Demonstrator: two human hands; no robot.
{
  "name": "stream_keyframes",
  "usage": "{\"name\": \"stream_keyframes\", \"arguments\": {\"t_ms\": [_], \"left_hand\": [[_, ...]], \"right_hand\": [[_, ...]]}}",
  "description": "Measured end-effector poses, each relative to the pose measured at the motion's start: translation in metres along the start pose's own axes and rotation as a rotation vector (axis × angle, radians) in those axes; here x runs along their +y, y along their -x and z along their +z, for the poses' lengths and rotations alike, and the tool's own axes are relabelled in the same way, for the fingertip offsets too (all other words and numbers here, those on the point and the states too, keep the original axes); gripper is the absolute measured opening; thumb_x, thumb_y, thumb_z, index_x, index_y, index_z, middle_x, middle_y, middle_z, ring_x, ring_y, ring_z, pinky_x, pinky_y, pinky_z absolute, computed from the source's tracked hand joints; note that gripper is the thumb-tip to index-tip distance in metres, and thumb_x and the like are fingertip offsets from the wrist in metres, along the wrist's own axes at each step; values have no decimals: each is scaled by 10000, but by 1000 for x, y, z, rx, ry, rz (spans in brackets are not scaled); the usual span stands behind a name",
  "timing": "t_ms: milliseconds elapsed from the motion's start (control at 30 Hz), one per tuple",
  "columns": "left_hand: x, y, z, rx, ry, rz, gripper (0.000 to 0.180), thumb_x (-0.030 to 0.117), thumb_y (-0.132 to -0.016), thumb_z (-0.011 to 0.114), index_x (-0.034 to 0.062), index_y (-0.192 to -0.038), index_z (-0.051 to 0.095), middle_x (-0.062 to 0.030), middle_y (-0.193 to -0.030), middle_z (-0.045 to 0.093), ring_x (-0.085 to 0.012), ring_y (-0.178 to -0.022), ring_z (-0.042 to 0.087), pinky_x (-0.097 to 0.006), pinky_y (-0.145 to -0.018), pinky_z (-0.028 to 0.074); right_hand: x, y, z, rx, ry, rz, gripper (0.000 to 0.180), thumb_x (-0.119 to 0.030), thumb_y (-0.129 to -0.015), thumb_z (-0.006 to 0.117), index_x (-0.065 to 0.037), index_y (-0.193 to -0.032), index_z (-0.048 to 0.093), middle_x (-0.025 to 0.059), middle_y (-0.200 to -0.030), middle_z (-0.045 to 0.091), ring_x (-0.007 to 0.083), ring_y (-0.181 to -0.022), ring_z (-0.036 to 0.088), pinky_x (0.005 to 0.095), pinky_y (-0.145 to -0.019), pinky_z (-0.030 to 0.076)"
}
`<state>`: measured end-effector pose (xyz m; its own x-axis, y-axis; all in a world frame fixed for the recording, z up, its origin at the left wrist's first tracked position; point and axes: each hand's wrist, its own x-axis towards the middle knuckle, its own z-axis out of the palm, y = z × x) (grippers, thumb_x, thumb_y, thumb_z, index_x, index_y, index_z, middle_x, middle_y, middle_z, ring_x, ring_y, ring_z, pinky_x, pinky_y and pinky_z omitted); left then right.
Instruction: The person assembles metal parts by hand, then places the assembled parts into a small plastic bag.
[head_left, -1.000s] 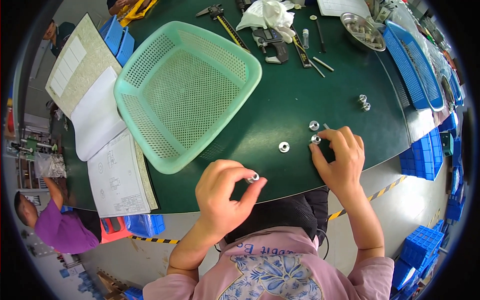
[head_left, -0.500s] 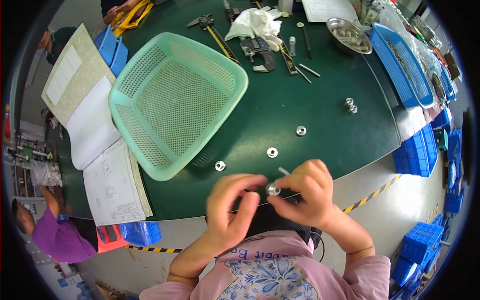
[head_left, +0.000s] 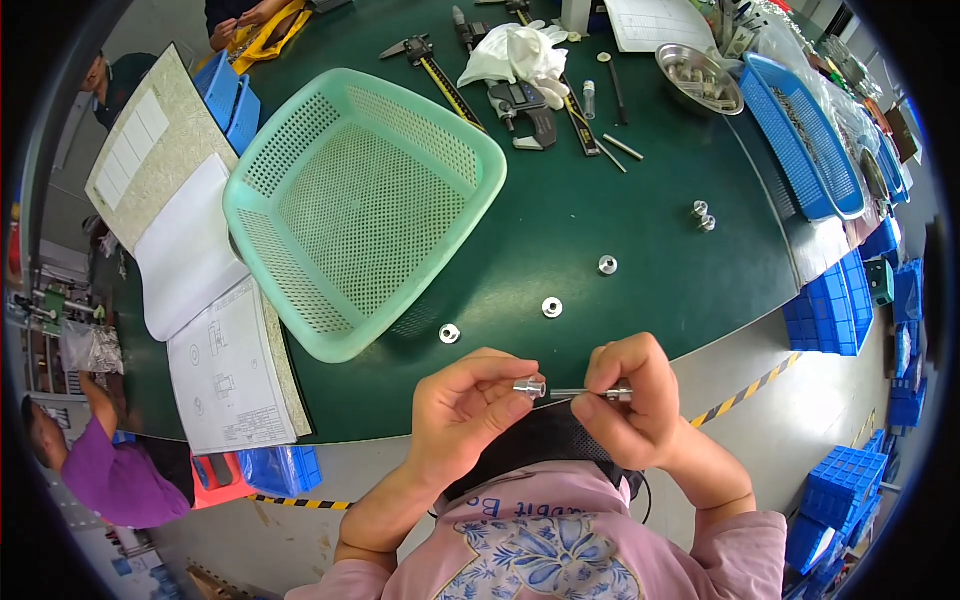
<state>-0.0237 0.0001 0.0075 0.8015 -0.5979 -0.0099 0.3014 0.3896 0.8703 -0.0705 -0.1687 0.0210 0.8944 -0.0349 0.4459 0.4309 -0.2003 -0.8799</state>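
My left hand (head_left: pixel 465 410) pinches a small silver bushing (head_left: pixel 530 387) between thumb and fingers, just off the near edge of the dark green table (head_left: pixel 600 230). My right hand (head_left: pixel 630 400) grips a thin metal pin gauge (head_left: pixel 590 393) held level, its tip pointing into the bushing's bore. On the table just beyond my hands lie three loose silver bushings: one (head_left: pixel 449 333) beside the basket, one (head_left: pixel 552 307) in the middle, one (head_left: pixel 607 265) farther right. Two more small metal parts (head_left: pixel 702 215) sit farther right.
An empty mint-green perforated basket (head_left: pixel 300 290) fills the table's left. Open drawing folders (head_left: pixel 200 300) lie at its left. Calipers (head_left: pixel 525 100), white gloves (head_left: pixel 520 50), a metal dish (head_left: pixel 698 78) and a blue tray (head_left: pixel 810 150) are at the back. Blue bins (head_left: pixel 830 310) stand right. Other people are at the left.
My right hand left the table with the pin and came in to meet my left hand. Both hands drew back off the table edge, bushing and pin brought together.
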Motion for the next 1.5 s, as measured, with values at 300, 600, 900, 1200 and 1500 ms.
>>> {"name": "stream_keyframes", "arguments": {"t_ms": [300,600,900,1200,1500], "left_hand": [[-4,-4,0,10,-168,35,244,-63,-736,567,-57,-979,543,-106,-930,520,-149,-842,538,-228,-750,445],[-19,-2,2,73,-185,-37,213,5,-775,551,6,-988,566,-39,-900,521,-81,-773,514,-194,-704,426],[-9,-1,-7,148,-46,71,288,25,-776,556,21,-1059,502,-2,-925,467,-66,-834,482,-187,-744,416],[-15,4,-5,42,221,-133,227,178,-820,533,52,-995,465,8,-876,486,-68,-820,496,-193,-706,421],[-17,16,-4,-9,-31,114,372,259,-884,406,66,-1203,423,2,-823,407,-77,-717,396,-200,-675,352]], "right_hand": [[6,-3,-1,-21,137,-55,205,72,-614,541,-20,-757,426,57,-595,484,186,-428,451,276,-397,348],[12,10,2,-3,207,71,166,35,-671,556,-28,-759,429,62,-581,470,145,-445,441,255,-417,347],[14,5,7,118,-26,301,148,-38,-694,484,-40,-810,392,2,-649,403,43,-500,336,180,-442,264],[2,15,-4,-126,-20,307,318,-249,-858,450,34,-995,493,62,-678,550,85,-530,467,193,-468,361],[-16,17,12,37,58,480,154,-173,-840,477,-34,-812,538,-5,-618,473,86,-501,423,221,-450,350]]}}
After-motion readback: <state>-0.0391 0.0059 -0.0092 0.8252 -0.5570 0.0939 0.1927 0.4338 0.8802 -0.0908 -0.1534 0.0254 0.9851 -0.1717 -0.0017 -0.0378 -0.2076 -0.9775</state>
